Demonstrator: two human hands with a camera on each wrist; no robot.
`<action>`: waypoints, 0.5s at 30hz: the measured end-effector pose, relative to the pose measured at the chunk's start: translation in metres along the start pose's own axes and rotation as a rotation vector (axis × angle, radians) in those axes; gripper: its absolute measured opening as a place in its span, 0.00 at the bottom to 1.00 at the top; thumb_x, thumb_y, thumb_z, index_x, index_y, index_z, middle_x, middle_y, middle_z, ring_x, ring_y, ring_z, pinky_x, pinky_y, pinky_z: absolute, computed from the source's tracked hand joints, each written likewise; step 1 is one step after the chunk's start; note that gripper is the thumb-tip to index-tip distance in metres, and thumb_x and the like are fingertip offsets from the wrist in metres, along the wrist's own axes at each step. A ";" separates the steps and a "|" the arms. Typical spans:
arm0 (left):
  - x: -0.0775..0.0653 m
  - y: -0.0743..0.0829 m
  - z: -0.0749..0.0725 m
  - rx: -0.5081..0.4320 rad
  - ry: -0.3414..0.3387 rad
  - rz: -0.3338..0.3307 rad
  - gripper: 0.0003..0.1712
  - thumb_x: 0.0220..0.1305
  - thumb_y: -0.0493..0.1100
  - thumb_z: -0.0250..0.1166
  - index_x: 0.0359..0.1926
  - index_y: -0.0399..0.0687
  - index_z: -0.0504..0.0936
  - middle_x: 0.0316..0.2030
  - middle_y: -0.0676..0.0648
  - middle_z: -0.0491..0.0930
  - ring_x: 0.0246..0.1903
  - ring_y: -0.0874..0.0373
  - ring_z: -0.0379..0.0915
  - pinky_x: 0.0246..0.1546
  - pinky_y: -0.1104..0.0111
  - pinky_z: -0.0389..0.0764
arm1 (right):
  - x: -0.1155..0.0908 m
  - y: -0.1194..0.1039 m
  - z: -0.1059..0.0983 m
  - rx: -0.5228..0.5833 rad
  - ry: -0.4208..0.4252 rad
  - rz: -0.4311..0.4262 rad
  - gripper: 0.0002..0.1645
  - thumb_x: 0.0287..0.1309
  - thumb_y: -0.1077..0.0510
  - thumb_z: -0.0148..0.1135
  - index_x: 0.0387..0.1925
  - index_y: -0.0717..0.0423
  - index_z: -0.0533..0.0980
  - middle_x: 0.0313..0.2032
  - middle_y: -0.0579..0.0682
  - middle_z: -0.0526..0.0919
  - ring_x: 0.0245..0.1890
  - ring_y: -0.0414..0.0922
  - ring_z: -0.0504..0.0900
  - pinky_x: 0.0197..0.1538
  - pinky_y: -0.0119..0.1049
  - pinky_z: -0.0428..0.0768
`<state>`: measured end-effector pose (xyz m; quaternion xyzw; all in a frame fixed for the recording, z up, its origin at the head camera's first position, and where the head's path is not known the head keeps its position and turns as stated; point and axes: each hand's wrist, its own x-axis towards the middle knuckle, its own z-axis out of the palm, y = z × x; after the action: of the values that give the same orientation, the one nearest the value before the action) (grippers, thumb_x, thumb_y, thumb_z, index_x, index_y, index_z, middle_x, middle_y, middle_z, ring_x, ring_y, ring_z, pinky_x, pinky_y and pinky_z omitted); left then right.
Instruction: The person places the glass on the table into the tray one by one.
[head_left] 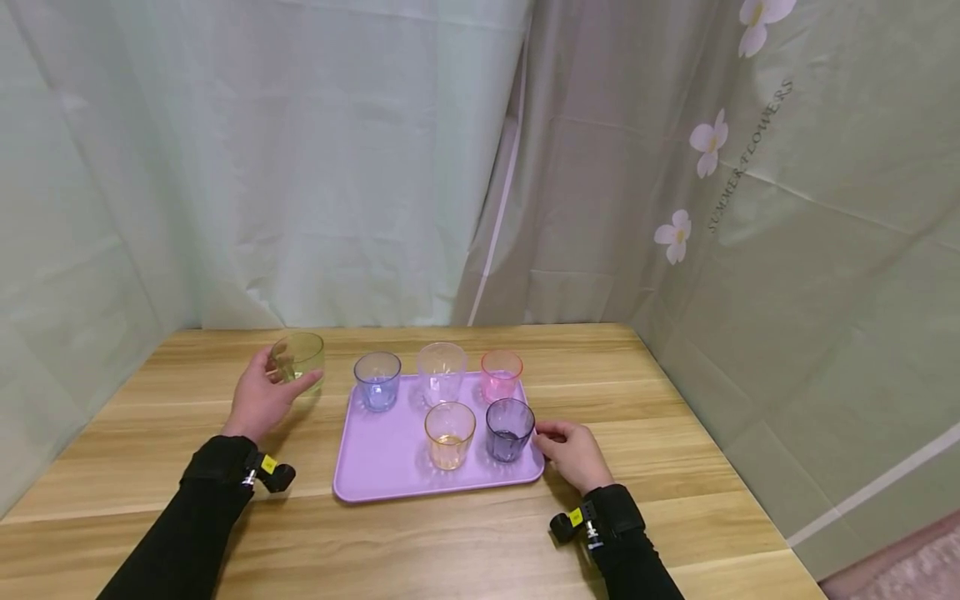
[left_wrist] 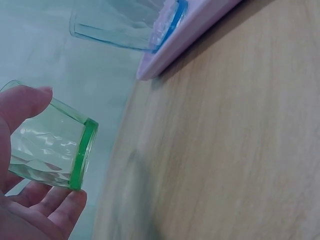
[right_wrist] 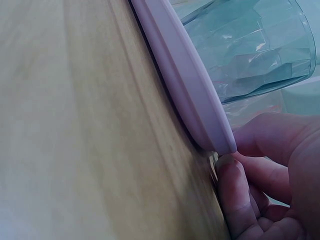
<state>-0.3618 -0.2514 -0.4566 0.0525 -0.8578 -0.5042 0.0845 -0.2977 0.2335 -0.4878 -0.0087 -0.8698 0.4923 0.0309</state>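
Backdrop: pale green curtains [head_left: 300, 167] behind, flower-printed sheet [head_left: 787, 208] to the right.
Surface: wooden table [head_left: 660, 400], lilac tray [head_left: 375, 467] near its middle.
On tray: blue cup [head_left: 377, 380], clear cup [head_left: 441, 372] and pink cup [head_left: 501, 374] in the back row; amber cup [head_left: 449, 434] and dark violet cup [head_left: 509, 429] in front; all upright.
Left hand [head_left: 258, 400]: wrapped round green cup [head_left: 297, 362], thumb on one side, fingers on the other; in the left wrist view, fingertips [left_wrist: 65, 207] under the thick base [left_wrist: 82, 155].
Green cup position: off the tray, just left of its back left corner, mouth up; whether touching the table or lifted, unclear.
Right hand [head_left: 573, 450]: curled fingers pinching the tray's right rim [right_wrist: 200, 100], beside the dark violet cup.
Key relation: tray lies to the right of the green cup; open room at front left, beside the amber cup; left hand far nearer, right hand across the tray.
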 end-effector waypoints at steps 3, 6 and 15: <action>-0.002 0.003 -0.001 0.005 -0.007 0.012 0.60 0.74 0.64 0.71 0.87 0.39 0.50 0.79 0.23 0.60 0.75 0.24 0.60 0.70 0.33 0.75 | 0.000 0.000 0.000 0.001 0.001 0.001 0.16 0.70 0.62 0.71 0.55 0.67 0.87 0.43 0.56 0.91 0.43 0.45 0.87 0.43 0.31 0.84; -0.006 0.007 -0.002 0.004 -0.017 0.011 0.60 0.73 0.64 0.71 0.87 0.39 0.49 0.79 0.24 0.60 0.75 0.23 0.60 0.71 0.33 0.75 | 0.000 0.000 0.000 0.001 0.001 -0.001 0.16 0.69 0.62 0.71 0.55 0.67 0.87 0.43 0.55 0.91 0.43 0.45 0.87 0.42 0.31 0.84; -0.012 0.020 -0.007 0.022 -0.040 0.052 0.61 0.73 0.64 0.72 0.88 0.40 0.50 0.79 0.24 0.62 0.76 0.21 0.60 0.72 0.30 0.73 | 0.000 0.000 0.000 -0.006 0.001 0.000 0.16 0.70 0.62 0.71 0.55 0.67 0.87 0.43 0.55 0.91 0.42 0.44 0.86 0.42 0.31 0.83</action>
<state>-0.3488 -0.2451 -0.4367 0.0209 -0.8659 -0.4933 0.0799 -0.2981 0.2335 -0.4880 -0.0088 -0.8714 0.4896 0.0312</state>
